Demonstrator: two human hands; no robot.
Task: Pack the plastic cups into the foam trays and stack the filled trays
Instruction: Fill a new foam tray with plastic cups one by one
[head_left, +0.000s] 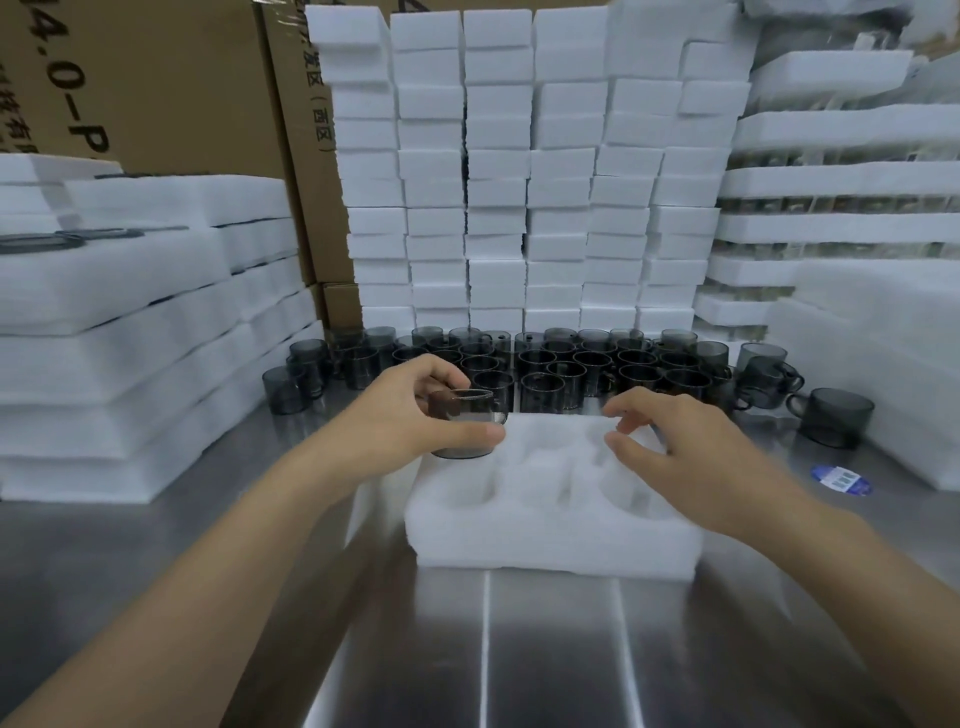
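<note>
A smoky plastic cup (466, 423) sits pinched in the left hand (410, 413), thumb under and fingers over, at the far left corner of the foam tray (550, 540). The right hand (670, 444) hovers over the tray's right pockets, fingers loosely spread, holding nothing. Beyond both hands stands a crowd of loose cups (571, 364).
</note>
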